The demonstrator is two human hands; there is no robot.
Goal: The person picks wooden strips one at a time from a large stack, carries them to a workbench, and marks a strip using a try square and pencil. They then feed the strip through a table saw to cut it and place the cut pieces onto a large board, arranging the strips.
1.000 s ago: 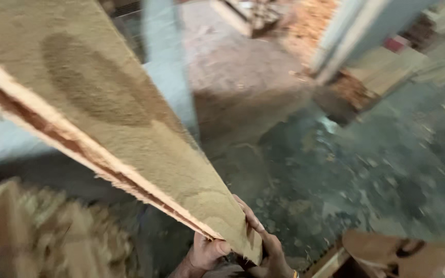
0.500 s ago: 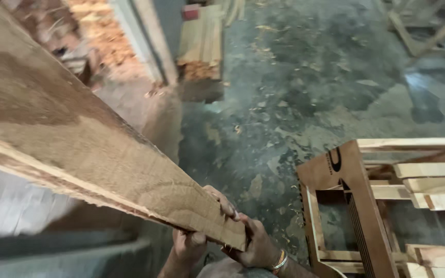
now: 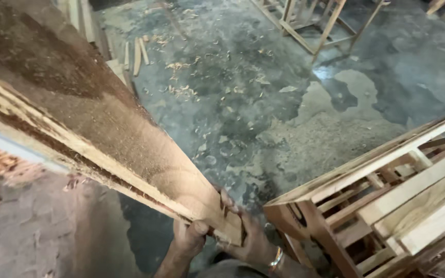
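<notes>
While both hands clamp its near end, the long rough wooden plank [image 3: 93, 118] slants up and away to the upper left. Left hand [image 3: 190, 238] curls under the lower edge, right hand [image 3: 248, 237] wraps the end, a bracelet [image 3: 275, 259] at its wrist. Wooden frames [image 3: 387, 201] stand just right, above the concrete floor [image 3: 263, 87] strewn with shavings.

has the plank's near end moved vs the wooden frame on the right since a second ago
Cannot tell: the head camera swung, so the frame only now shows fully. Both hands, left and right, grip the plank end beside it.
</notes>
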